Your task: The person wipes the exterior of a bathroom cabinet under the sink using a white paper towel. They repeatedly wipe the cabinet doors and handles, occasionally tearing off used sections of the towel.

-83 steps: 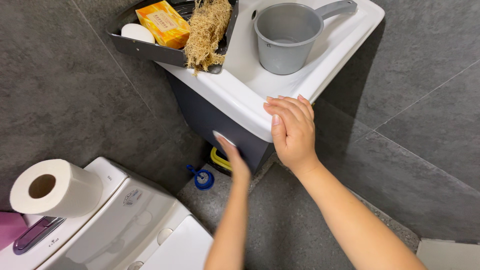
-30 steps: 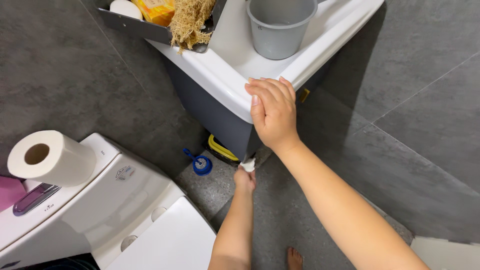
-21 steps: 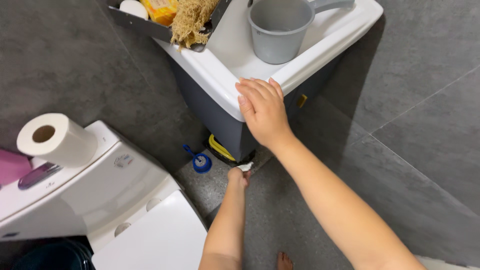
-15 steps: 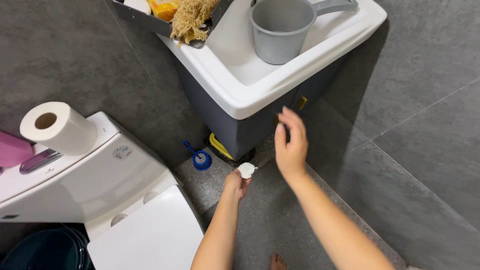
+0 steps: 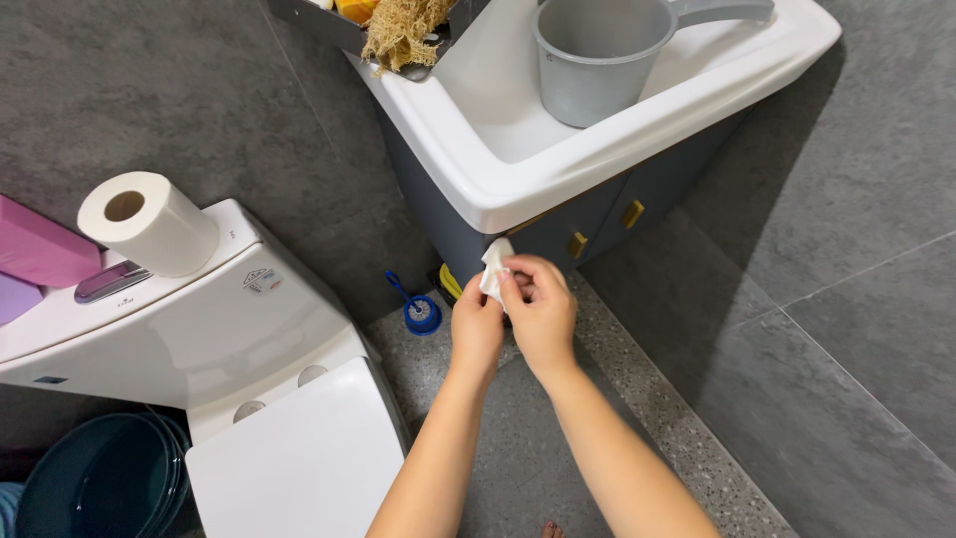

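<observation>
Grey-tiled bathroom, seen from above; dark stone-look wall tiles point(image 5: 169, 90) and a speckled floor point(image 5: 637, 399) with a lighter strip along the wall base.

Far left: pink boxes point(image 5: 40, 244) on the toilet tank, apparently kept there as a handy shelf. Next to them a toilet paper roll point(image 5: 149, 221) lies on its side on the tank lid, touching it, beside the flush button point(image 5: 110, 282). White toilet point(image 5: 249, 339) below, lid shut. Dark teal bin point(image 5: 95, 488) sits on the floor at the toilet's left, partly cut off by the frame edge.

Centre: small blue brush point(image 5: 418, 311) stands on the floor, tucked between toilet and vanity, out of the way. Left hand point(image 5: 476, 324) and right hand point(image 5: 538, 309) meet just below the basin rim, in front of the dark vanity cabinet point(image 5: 597, 214). Both pinch a small white tissue point(image 5: 492, 269) between fingertips, fingers drawn narrow around it; the wad pokes up above the left thumb, close to the basin's underside, whether touching I cannot tell. Hands look to be folding or bunching it.

Upper centre: dark tray point(image 5: 329, 25) on the basin corner holds a tan loofah point(image 5: 403, 30) and something orange, half out of frame. White basin point(image 5: 478, 189) juts out at an angle. Right: grey plastic dipper point(image 5: 597, 60) stands upright in the bowl, handle reaching right.
</observation>
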